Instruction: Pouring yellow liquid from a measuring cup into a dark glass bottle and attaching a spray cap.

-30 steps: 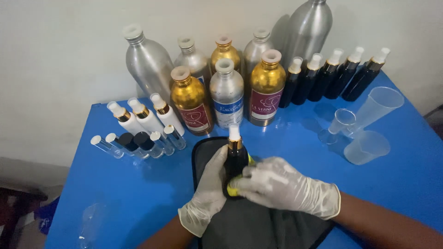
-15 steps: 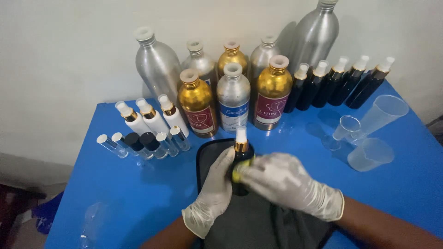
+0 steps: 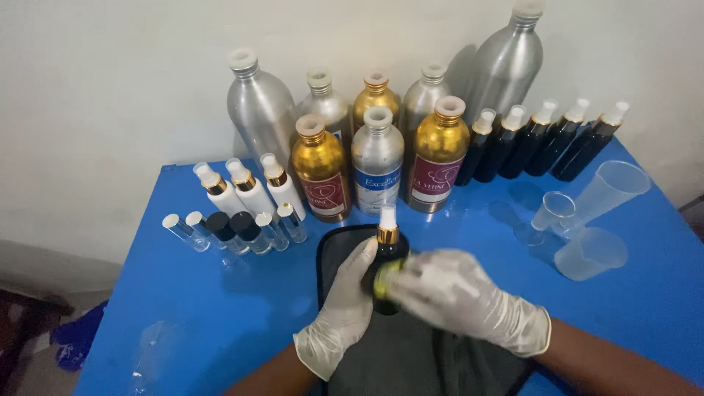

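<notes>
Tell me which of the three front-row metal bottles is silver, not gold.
The middle one, standing between the two gold bottles. It is silver with a blue label; the gold pair carry dark red labels. It stands right behind the dark bottle in the hands.

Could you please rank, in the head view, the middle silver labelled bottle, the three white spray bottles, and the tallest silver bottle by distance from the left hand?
From the left hand:
1. Middle silver labelled bottle, just behind it, between the two gold ones.
2. Three white spray bottles, back left.
3. Tallest silver bottle, far back right by the wall.
</notes>
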